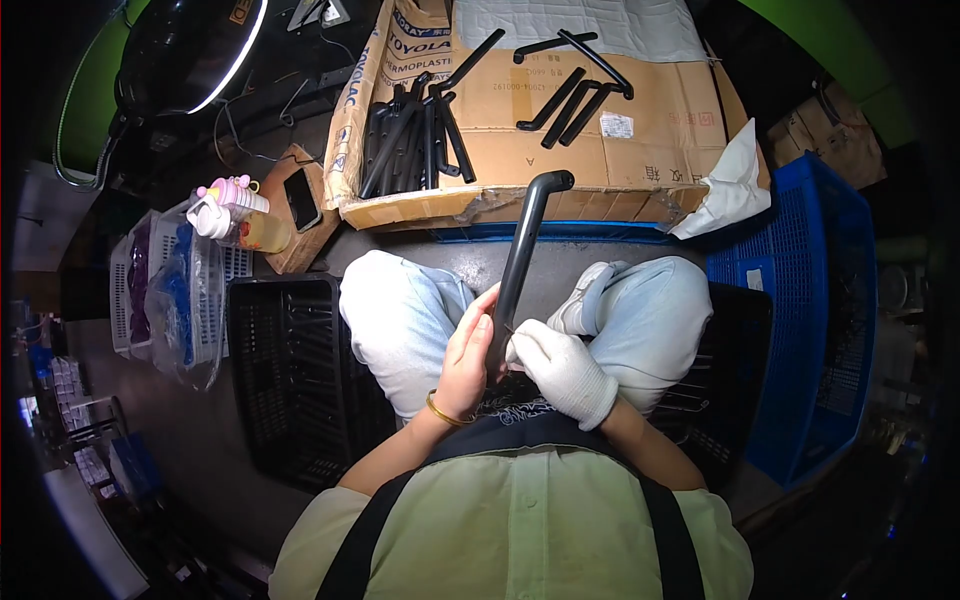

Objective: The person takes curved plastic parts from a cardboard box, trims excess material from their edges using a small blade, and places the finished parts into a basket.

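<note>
Bar (520,258) | long axis forward, leaning right | bent end (558,181) farthest, pointing right

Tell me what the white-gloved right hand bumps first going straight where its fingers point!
Probably the long black bent bar, right beside the right hand; whether its fingertips already touch is hard to tell.

Before me, a brown cardboard surface (665,110) carried piled black tubes (405,145) at left, loose black tubes (550,100) centrally, white sheeting (640,35) beyond.
</note>
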Available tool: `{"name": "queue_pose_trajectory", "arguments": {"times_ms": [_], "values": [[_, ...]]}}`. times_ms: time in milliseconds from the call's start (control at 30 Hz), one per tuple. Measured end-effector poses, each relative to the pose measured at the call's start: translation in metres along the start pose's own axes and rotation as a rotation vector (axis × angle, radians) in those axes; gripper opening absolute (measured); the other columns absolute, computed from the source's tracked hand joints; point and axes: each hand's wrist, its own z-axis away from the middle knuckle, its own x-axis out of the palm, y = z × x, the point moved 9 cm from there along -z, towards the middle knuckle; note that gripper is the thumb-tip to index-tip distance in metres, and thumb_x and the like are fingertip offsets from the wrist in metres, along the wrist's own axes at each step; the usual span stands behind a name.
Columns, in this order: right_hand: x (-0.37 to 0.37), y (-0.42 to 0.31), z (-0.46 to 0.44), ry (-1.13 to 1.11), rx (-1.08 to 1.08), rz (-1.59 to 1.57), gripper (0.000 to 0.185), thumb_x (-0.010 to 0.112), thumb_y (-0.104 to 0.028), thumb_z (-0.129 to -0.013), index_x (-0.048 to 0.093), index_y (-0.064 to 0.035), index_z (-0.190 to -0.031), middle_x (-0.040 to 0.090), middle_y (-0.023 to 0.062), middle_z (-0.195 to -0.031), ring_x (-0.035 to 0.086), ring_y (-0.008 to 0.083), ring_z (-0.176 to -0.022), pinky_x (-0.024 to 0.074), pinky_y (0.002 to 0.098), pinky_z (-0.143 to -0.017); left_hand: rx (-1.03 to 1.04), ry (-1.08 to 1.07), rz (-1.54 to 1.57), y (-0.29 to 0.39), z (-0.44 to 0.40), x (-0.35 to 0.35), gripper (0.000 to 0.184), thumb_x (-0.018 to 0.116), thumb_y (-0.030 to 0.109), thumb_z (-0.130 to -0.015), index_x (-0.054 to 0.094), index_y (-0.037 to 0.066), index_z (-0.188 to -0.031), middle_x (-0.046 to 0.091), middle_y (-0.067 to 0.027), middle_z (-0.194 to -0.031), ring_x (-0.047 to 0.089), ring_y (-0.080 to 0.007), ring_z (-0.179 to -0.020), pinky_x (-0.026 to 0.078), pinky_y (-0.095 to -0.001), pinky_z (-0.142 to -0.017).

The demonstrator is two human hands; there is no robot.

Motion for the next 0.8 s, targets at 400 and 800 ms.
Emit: {"name": "queue_pose_trajectory", "arguments": {"times_ms": [400,800], "values": [[0.012,0.012,0.001,-0.123,0.195,-0.475,0.019,0.042,-0.009,-0.096,0.056,-0.0009,-0.085,0.048,0.0039,-0.076,0.045,0.0087,-0.058,0.0374,0.0245,-0.052,0.276,-0.009,-0.262,0.015,0.003,-0.001,0.044,0.037,0.018,-0.102,0.039,-0.006,-0.139,0.05,-0.0131,-0.133,0.047,-0.0178,-0.121,0.034,-0.0291,-0.104],[0.018,0.022,0.006,0.056,0.188,-0.285,0.016,0.046,-0.011,-0.095,0.056,-0.0029,-0.085,0.05,0.0081,-0.07,0.05,0.017,-0.057,0.0415,0.031,-0.055,0.333,0.053,-0.405,0.01,0.005,-0.004,0.04,0.036,0.017,-0.102,0.042,-0.004,-0.136,0.054,-0.014,-0.127,0.052,-0.0182,-0.116,0.038,-0.029,-0.1]]}}
